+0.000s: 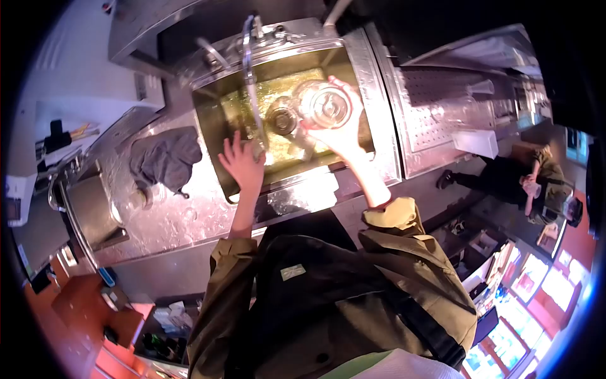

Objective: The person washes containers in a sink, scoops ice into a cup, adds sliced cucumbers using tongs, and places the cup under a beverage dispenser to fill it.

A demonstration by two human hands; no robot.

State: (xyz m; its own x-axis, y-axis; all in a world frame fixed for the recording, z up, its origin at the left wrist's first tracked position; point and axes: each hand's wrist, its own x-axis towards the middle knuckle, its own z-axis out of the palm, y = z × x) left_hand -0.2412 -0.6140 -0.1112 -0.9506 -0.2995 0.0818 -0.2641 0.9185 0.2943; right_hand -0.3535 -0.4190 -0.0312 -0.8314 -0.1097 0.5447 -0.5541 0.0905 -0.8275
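My right hand (344, 126) is wrapped round a clear round glass vessel (328, 106), held over the right part of the metal sink (208, 104). My left hand (243, 163) hovers at the sink's lower left, fingers spread, holding nothing. Between the hands, the round drain (281, 120) shows at the sink bottom. A curved metal faucet (248, 57) reaches over the basin, just above and left of the drain. The basin floor looks wet and yellowish under bright light.
A crumpled grey cloth (165, 158) lies on the wet steel counter to the left. A perforated drainboard (432, 104) and a white container (475, 143) are on the right. Another person (543, 183) stands farther right, a small object in hand.
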